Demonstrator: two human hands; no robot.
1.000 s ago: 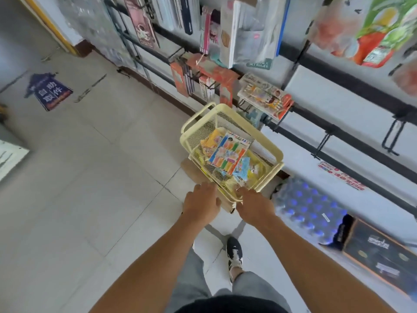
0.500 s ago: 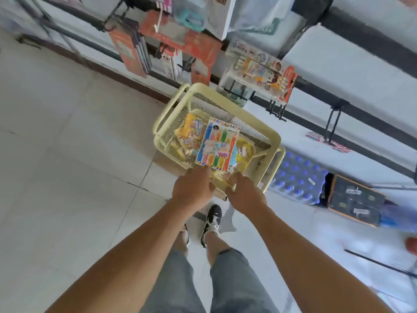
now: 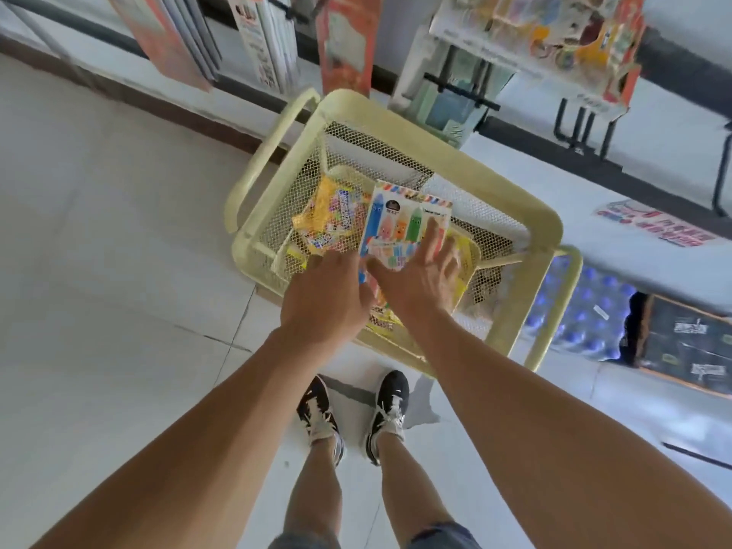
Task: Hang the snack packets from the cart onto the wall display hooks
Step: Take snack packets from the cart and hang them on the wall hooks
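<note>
A pale yellow mesh cart (image 3: 548, 227) stands in front of me by the wall, with snack packets in its basket. On top lies a white packet with crayon figures (image 3: 400, 217). Yellow packets (image 3: 330, 217) lie beside and under it. My right hand (image 3: 422, 277) is over the basket, fingers spread and straight, fingertips touching the white packet's right side. My left hand (image 3: 325, 301) is at the cart's near rim, next to the white packet's lower left corner. Its fingers bend down out of sight. Black wall hooks (image 3: 580, 124) stick out above the cart, some bearing goods.
Hanging packets and cards (image 3: 554, 45) crowd the wall above the cart. A shrink-wrapped pack of blue-capped bottles (image 3: 582, 315) and a dark box (image 3: 689, 342) sit on the floor to the right. My feet stand just behind the cart. Tiled floor lies to the left.
I have come closer over the cart. My right hand left the cart's rim, opened and reached onto the white packet. My left hand shifted forward at the rim.
</note>
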